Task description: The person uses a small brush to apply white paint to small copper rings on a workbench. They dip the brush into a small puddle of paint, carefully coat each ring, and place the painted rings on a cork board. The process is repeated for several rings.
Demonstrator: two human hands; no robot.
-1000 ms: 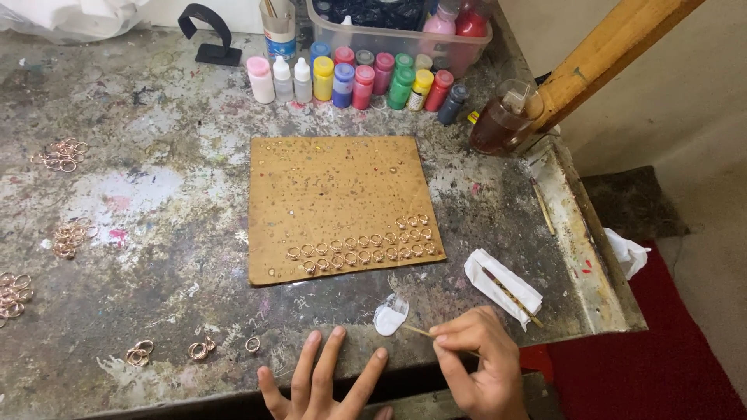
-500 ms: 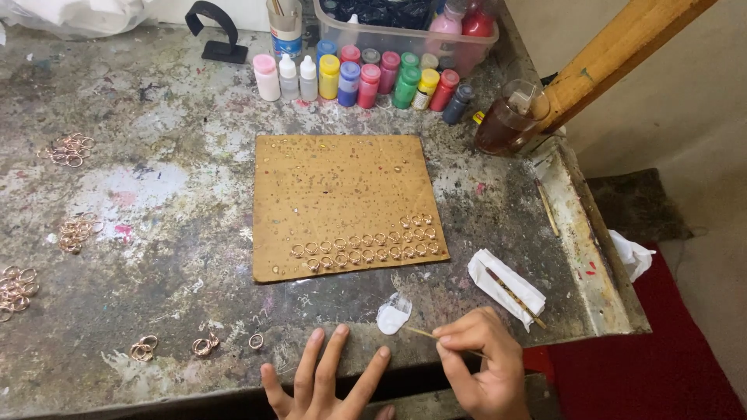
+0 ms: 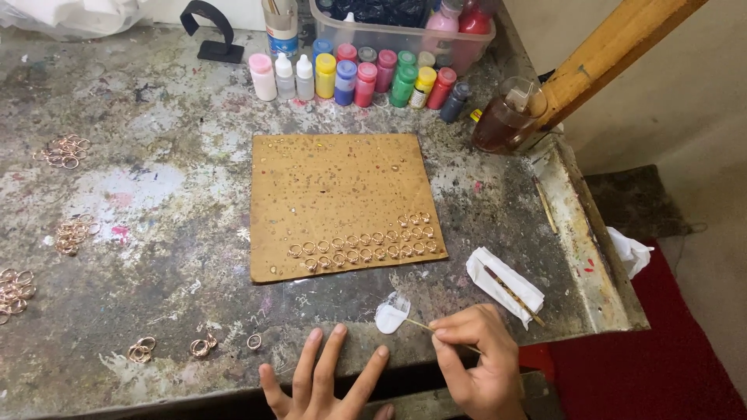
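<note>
surface: grey, paint-stained stone bench (image 3: 156, 194) with a chipped, pale right edge | wall: plain cream plaster wall (image 3: 700, 85) to the right | post: slanted yellowish wooden beam (image 3: 615, 54) leaning over the bench corner | floor: dark red carpet (image 3: 654, 373) at lower right, grey concrete slab (image 3: 630, 202) beside it | light: soft, even

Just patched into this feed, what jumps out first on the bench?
A tan board sits mid-table, rows of small metal rings along its near edge. Behind it stands a line of coloured bottles. At the front edge, the right hand holds a thin stick at a white blob; the left hand lies flat.
</note>
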